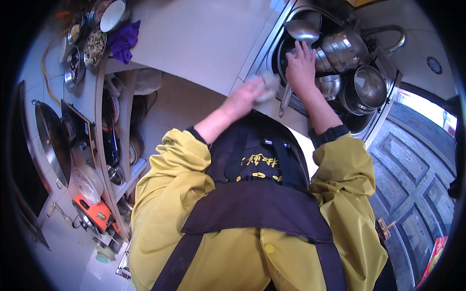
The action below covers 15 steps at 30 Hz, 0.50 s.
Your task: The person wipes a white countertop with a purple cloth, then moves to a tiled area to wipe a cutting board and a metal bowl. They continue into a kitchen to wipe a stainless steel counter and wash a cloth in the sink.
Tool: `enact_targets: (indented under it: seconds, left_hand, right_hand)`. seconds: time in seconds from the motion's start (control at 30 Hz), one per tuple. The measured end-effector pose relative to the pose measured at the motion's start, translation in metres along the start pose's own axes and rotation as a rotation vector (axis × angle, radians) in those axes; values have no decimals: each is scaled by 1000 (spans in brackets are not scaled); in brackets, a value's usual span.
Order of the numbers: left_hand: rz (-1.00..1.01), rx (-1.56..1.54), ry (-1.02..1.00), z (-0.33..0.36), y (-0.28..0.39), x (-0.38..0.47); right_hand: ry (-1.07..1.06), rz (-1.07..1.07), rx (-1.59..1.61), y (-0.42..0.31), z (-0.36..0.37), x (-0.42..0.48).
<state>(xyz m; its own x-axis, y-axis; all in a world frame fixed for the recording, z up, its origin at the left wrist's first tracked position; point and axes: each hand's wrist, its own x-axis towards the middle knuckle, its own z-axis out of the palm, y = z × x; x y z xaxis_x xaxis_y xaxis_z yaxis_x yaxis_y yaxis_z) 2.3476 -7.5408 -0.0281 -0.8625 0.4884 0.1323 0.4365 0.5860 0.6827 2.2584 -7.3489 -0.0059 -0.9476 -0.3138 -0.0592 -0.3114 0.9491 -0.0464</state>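
My left hand (245,96), blurred, holds a pale, mesh-like wad (267,87), possibly a scouring pad, beside the sink's near left edge. Over the sink, my right hand (301,71) lies with its fingers extended across the neck of a large metal cooking utensil (304,31), a ladle or wok spatula. Its handle (285,102) emerges below the hand and slopes towards me; whether the fingers grip it is hidden. Metal pots (344,49) and a steel bowl (328,87) lie to the right of this hand, inside the sink (271,54).
More metal bowls (370,87) fill the sink's right part, near a curved faucet (400,42). Left of the sink runs a pale countertop (196,40). Farther left are a purple cloth (125,42), food dishes (95,47), open shelves (131,174) and a wok (52,143).
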Motion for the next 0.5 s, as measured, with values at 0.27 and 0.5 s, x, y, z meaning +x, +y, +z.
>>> enact_targets:
  seconds: [0.27, 0.5]
  left_hand:
    - [-144, -402, -511, -20, -1, -24]
    - [-578, -619, -472, -67, -44, -16]
  right_hand:
    - [-23, 20, 72, -14, 4, -15]
    - [28, 122, 234, -14, -12, -46]
